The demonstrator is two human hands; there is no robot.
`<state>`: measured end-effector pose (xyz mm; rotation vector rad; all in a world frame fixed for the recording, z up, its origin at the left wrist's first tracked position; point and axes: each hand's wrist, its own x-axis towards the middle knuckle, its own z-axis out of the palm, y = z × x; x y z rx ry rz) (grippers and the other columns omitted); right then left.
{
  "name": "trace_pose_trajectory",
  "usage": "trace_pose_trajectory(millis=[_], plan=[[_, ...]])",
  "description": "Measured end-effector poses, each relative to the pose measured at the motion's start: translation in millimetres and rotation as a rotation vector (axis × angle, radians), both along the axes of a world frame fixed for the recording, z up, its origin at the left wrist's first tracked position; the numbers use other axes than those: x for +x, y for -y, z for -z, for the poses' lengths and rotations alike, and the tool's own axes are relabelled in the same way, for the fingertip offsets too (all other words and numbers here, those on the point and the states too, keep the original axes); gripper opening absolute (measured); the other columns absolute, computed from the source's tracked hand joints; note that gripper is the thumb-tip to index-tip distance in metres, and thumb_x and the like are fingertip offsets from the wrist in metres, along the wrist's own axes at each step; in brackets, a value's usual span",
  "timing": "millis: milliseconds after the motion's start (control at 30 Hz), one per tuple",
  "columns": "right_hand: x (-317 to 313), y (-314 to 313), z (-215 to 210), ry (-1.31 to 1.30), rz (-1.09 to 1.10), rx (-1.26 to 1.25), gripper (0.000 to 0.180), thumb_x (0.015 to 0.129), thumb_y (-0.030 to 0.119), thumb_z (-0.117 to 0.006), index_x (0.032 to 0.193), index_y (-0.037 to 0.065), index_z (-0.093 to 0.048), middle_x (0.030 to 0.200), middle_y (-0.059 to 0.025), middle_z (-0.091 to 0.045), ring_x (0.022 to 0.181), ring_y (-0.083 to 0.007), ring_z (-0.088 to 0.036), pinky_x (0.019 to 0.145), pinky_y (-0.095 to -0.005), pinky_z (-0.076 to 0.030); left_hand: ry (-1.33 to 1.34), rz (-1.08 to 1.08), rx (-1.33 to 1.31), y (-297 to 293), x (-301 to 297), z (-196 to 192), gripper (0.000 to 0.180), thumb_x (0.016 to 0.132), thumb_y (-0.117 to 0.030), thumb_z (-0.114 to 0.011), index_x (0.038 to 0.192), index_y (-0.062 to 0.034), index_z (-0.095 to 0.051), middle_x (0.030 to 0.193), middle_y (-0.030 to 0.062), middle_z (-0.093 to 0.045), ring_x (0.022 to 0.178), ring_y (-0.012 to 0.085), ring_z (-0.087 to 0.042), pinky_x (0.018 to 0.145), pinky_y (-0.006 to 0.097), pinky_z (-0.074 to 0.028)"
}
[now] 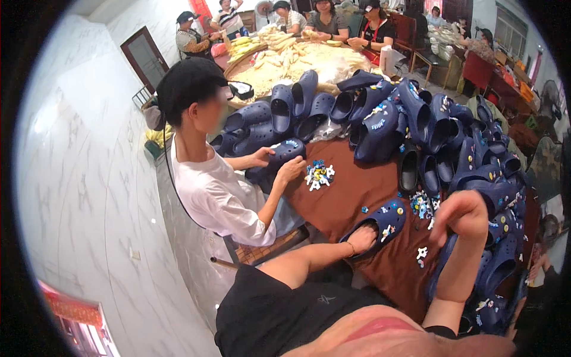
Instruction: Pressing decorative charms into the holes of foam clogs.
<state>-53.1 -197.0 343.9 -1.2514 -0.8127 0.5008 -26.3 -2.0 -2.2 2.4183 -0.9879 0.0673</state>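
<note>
Grip closure cannot be told for the left hand [363, 238], its fingers hidden inside the clog [383, 220], nor for the bent, raised right hand [461, 220]. Light, springy foam is judged; the heel rim is best held. Navy, holed and charm-studded, the clog is found over brown cloth [327, 208].

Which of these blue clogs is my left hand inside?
The blue clog seen against the brown cloth, apart from the piled clogs: your left hand reaches into its opening, and into none of theirs.
</note>
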Motion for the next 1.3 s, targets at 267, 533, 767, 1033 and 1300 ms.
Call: trace_pose_trajectory(millis=[267, 533, 767, 1033, 1300], plan=[[-22.4, -110.6, -12.9, 0.661, -0.572, -0.947, 0.011, 0.075, 0.015, -0.052, 0.078, 0.005, -0.055, 0.070, -0.0139, -0.058, 0.068, -0.0316, -0.057, 0.059, -0.0390, -0.044, -0.021, -0.017, 0.018, -3.0, 9.7, 22.7, 0.019, 0.070, -0.018, -0.049, 0.075, -0.0021, -0.058, 0.085, 0.0178, -0.056, 0.082, 0.0313, -0.052, 0.076, 0.040, -0.041], [25.1, -95.8, 195.4, 0.469, -0.282, -0.812, 0.027, 0.076, 0.026, -0.054, 0.086, 0.002, -0.059, 0.075, -0.0115, -0.061, 0.070, -0.0237, -0.060, 0.061, -0.0342, -0.046, -0.215, 0.207, -0.107, 5.7, 1.2, 45.5, 0.018, 0.070, -0.018, -0.049, 0.076, -0.0028, -0.058, 0.085, 0.0172, -0.056, 0.083, 0.0311, -0.052, 0.075, 0.040, -0.041], [36.3, -110.9, 342.5, -0.197, 0.116, -0.898, 0.026, 0.077, 0.026, -0.049, 0.069, 0.005, -0.062, 0.063, -0.0061, -0.063, 0.050, -0.0157, -0.060, 0.047, -0.0289, -0.050, -0.275, 0.277, -0.233, -0.8, 2.5, 56.4, 0.018, 0.070, -0.017, -0.048, 0.076, -0.0035, -0.058, 0.085, 0.0167, -0.056, 0.083, 0.0309, -0.052, 0.075, 0.040, -0.041], [10.5, -109.7, 292.5, -0.107, 0.282, -0.763, 0.020, 0.076, 0.019, -0.049, 0.072, 0.004, -0.062, 0.057, -0.0055, -0.061, 0.045, -0.0121, -0.058, 0.045, -0.0251, -0.049, -0.274, 0.257, -0.396, -3.1, 9.7, 68.9, 0.017, 0.070, -0.017, -0.048, 0.077, -0.0043, -0.058, 0.085, 0.0161, -0.056, 0.083, 0.0306, -0.052, 0.075, 0.040, -0.041], [1.8, -92.3, 304.9, -0.610, 0.386, -0.363, 0.018, 0.083, 0.020, -0.049, 0.086, 0.005, -0.057, 0.072, -0.0048, -0.060, 0.055, -0.0132, -0.058, 0.046, -0.0232, -0.046, -0.209, 0.058, -0.680, 23.4, 21.9, 66.2, 0.016, 0.070, -0.016, -0.048, 0.077, -0.0051, -0.057, 0.085, 0.0155, -0.056, 0.083, 0.0304, -0.051, 0.075, 0.040, -0.041]])
